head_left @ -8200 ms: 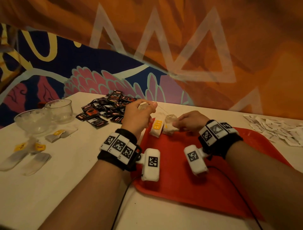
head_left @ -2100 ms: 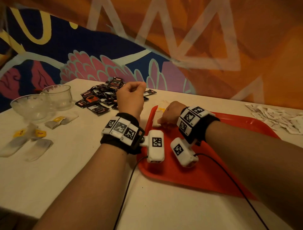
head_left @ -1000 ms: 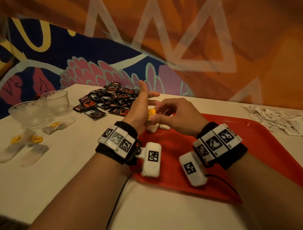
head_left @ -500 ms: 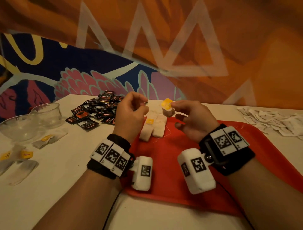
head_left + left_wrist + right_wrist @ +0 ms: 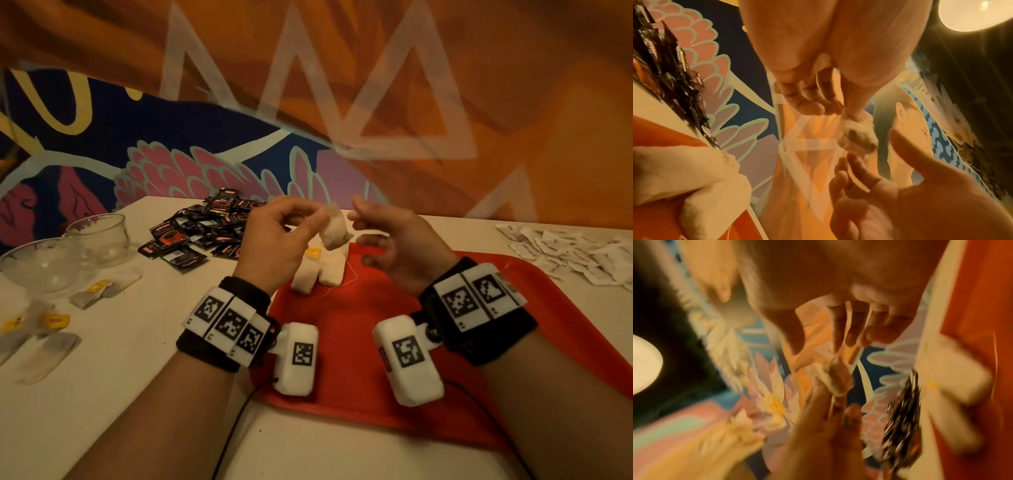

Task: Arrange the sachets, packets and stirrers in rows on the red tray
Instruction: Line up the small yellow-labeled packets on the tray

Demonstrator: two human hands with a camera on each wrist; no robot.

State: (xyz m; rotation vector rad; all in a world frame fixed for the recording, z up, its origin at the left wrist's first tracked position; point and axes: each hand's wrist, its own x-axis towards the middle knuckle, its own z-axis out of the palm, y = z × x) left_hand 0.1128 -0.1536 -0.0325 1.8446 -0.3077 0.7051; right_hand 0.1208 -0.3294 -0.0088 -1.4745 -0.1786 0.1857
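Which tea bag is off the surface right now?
The tea bag pinched by the left hand, hanging above the red tray; the rest lie flat.

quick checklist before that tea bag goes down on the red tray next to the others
1. Grip: left hand pinches the small white paper tea bag by its top: ok.
2. Right hand free: open beside the bag, holding nothing: ok.
3. Landing spot: bare red plastic tray right of the two laid white tea bags: ok.
4. String: a loose thread trails over that spot: not ok.
5. Held bag's yellow tag: not visible: cannot tell.
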